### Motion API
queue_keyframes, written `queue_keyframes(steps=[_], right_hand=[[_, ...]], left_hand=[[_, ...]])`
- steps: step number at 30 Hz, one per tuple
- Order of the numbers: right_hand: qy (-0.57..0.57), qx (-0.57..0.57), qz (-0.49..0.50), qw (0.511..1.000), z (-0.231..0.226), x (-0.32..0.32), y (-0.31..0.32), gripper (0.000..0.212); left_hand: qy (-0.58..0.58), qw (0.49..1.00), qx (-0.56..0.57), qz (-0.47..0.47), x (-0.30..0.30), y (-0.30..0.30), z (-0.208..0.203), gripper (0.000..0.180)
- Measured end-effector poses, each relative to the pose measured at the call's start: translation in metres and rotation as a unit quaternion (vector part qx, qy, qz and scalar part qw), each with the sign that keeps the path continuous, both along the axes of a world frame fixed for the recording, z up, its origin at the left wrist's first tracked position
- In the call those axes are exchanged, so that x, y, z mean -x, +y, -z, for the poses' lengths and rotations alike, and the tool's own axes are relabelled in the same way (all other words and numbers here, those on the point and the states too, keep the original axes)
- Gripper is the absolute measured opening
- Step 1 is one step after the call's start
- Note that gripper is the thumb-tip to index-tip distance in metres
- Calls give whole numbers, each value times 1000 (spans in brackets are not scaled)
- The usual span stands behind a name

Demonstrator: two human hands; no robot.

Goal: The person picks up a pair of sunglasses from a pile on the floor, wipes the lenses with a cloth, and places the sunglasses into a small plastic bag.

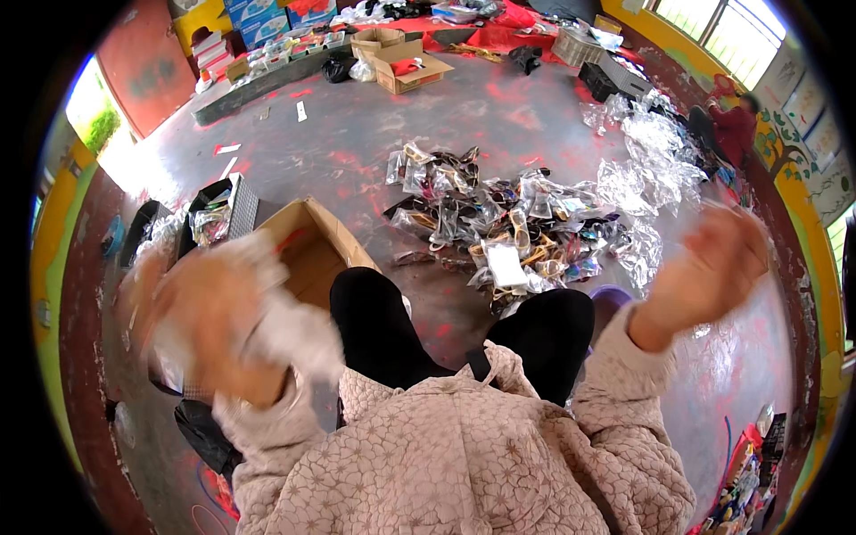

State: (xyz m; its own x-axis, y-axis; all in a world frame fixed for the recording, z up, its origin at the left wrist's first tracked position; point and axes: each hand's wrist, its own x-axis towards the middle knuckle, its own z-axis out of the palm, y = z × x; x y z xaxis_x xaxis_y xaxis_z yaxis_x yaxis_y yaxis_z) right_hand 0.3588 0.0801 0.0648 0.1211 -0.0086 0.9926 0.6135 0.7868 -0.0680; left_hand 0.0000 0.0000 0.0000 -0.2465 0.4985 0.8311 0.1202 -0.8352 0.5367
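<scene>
Left hand point(203, 308) and right hand point(713, 263) blur, grips unclear; low swings could tip the open tan cardboard box point(339, 232).

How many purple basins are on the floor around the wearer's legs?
1: a purple basin just right of the right knee, partly hidden by the knee. Any behind the wearer's body would be out of sight.

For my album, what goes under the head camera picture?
Blurred left hand and right hand hover either side of black-trousered knees, before a jumbled heap of sunglasses and clear plastic bags.
</scene>
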Motion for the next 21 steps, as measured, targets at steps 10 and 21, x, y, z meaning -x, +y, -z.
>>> queue_keyframes(steps=[10,21], right_hand=[[17,674,-465,574,241,103,154,28],[433,634,-471,434,265,41,244,13]], left_hand=[[-363,748,392,394,-109,235,214,53],[-389,693,440,418,-129,278,203,55]])
